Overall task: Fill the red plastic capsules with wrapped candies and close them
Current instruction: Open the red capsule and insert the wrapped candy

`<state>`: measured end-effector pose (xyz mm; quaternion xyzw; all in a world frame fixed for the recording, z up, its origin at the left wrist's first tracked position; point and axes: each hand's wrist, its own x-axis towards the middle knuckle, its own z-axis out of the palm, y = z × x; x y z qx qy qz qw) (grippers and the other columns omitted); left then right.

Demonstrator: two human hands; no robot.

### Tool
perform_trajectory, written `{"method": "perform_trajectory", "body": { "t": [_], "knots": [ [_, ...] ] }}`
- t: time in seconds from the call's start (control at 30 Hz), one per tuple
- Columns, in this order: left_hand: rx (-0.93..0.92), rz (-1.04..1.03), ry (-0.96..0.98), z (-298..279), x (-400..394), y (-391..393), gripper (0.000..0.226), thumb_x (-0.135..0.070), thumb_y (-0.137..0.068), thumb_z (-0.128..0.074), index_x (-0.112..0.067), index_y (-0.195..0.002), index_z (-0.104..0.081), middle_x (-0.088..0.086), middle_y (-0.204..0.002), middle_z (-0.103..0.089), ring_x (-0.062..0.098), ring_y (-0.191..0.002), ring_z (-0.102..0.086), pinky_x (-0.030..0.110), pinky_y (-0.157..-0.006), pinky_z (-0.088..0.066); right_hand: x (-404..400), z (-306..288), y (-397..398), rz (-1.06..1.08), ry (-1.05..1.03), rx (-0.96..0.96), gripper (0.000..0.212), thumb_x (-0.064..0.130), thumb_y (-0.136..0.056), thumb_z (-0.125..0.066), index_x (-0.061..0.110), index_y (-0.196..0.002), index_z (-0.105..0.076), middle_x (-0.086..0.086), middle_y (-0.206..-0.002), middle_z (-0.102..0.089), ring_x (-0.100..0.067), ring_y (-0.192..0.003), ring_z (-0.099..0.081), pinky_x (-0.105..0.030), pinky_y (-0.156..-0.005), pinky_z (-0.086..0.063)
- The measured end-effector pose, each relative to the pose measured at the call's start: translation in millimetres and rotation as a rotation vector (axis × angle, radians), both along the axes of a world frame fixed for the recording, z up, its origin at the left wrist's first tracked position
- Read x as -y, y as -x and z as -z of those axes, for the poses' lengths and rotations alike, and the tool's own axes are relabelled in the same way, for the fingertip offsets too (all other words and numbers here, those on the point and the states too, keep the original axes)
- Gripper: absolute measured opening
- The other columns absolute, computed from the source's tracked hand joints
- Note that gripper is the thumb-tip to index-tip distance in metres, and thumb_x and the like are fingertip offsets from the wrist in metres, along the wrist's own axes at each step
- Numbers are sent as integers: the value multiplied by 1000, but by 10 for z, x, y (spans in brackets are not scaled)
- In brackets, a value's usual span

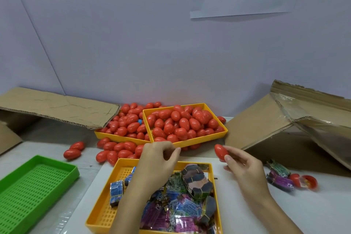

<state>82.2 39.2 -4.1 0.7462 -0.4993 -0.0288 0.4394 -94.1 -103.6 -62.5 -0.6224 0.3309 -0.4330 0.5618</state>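
My right hand point(241, 163) pinches a closed red capsule point(220, 151) by its end, held above the table to the right of the near yellow tray point(98, 214). That tray holds several wrapped candies point(182, 209) in blue, purple and green wrappers. My left hand point(158, 157) hovers over the tray's far edge, fingers curled together, with no object visible in them. Two far yellow trays point(220, 135) are heaped with red capsules point(182, 122), and more red capsules point(114, 151) lie loose on the table in front of them.
An empty green tray point(36, 182) sits at the near left. An open capsule point(305, 180) with candies beside it lies at the right. Cardboard flaps point(57, 108) and a cardboard box point(296, 119) flank the work area. A wall stands behind.
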Motion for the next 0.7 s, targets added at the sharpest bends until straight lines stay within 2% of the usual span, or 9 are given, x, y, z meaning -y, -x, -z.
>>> {"method": "perform_trajectory", "body": {
  "t": [0.07, 0.17, 0.27, 0.37, 0.43, 0.5, 0.7],
  "knots": [
    [70, 16, -114, 20, -5, -4, 32, -29, -94, -63, -16, -65, -65, -2, -53, -54, 11, -50, -47, 22, -50, -35, -18, -1, 25, -29, -103, 75, 26, 4, -92, -61, 23, -106, -69, 1, -106, -70, -14, -95, -68, -22, -68, -55],
    [152, 35, -284, 37, -40, -25, 24, -33, -94, -64, -20, -74, -69, -5, -55, -55, 11, -50, -48, 23, -49, -38, -19, 6, 30, -53, -144, 92, 25, 2, -93, -59, 19, -109, -69, -3, -108, -70, -18, -96, -68, -26, -74, -53],
    [168, 13, -288, 16, -48, -3, 10, -31, -92, -67, -25, -83, -69, -10, -57, -50, 7, -52, -47, 22, -52, -40, -4, 26, 22, -57, -125, 61, 25, 4, -92, -60, 14, -114, -69, -6, -111, -69, -20, -99, -67, -25, -72, -53],
    [199, 36, -166, 3, 80, 173, 6, -28, -92, -65, -28, -95, -70, -16, -84, -58, 0, -79, -54, 27, -71, -51, 3, 28, 13, -52, -127, 62, 25, 5, -92, -61, 14, -114, -69, -6, -110, -70, -19, -98, -67, -23, -69, -54],
    [248, 82, -192, 52, 224, 351, 16, -32, -93, -63, -27, -107, -69, -14, -104, -58, 3, -99, -51, 29, -83, -49, -5, 21, 18, -52, -133, 73, 24, 4, -92, -61, 14, -112, -70, -4, -107, -72, -17, -94, -69, -23, -67, -55],
    [322, 90, -245, 95, 356, 479, 23, -30, -94, -61, -26, -116, -66, -11, -114, -58, 9, -110, -47, 30, -88, -47, -17, 17, 20, -48, -132, 81, 24, 4, -92, -61, 15, -111, -70, -1, -102, -73, -12, -91, -70, -22, -66, -56],
    [393, -25, -303, 136, 473, 540, 23, -16, -95, -55, -25, -107, -72, -1, -104, -69, 22, -95, -62, 31, -79, -53, 3, 22, 18, -36, -137, 75, 24, 5, -92, -62, 22, -105, -71, 8, -95, -75, -9, -90, -70, -21, -64, -56]
  ]
}}
